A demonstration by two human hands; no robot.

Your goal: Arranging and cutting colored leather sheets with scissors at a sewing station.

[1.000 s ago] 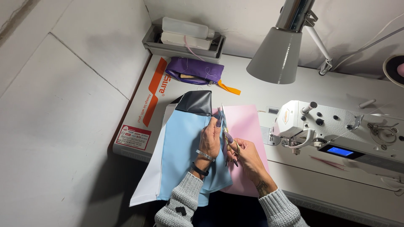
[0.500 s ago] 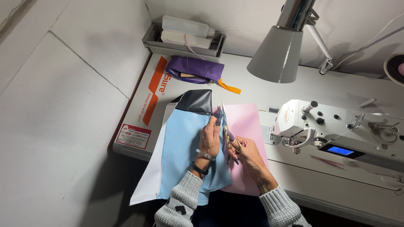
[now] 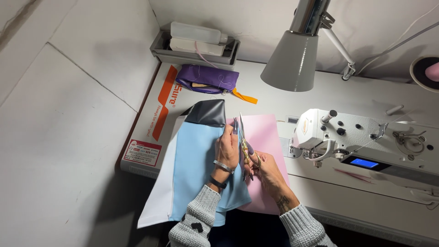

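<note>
While my left hand (image 3: 227, 147) lies flat, fingers loosely curled over the right edge of a smooth light-blue fabric panel (image 3: 196, 169), my right hand (image 3: 261, 165) is closed through the loops of a pair of gold-handled scissors (image 3: 243, 137), whose slim blades point away from me along that edge; I cannot tell how far apart the blades stand. The blue panel, matte and slightly glossy like coated cloth, lies on the white sewing table (image 3: 347, 91) directly in front of me, its near end hanging off the table's front edge. A dark grey patch (image 3: 208, 112) with a leathery sheen caps its far end, and a white sheet (image 3: 162, 192) shows from under its left side. Just right of the scissors, a flat pale-pink rectangular piece (image 3: 265, 132) lies beneath my right hand. My sleeves are grey ribbed knit; a thin silver bangle (image 3: 223, 166) and a dark band circle the left wrist. To the right stands a white sewing machine (image 3: 366, 142) with black knobs and a small blue screen, and above it a grey cone-shaped metal lamp (image 3: 292, 64) on a chrome arm. Farther back, a soft purple zip pouch (image 3: 208, 78) with an orange tab rests on a white and orange cardboard box (image 3: 157, 119), before a grey plastic tray (image 3: 160, 48) holding a clear bottle.
</note>
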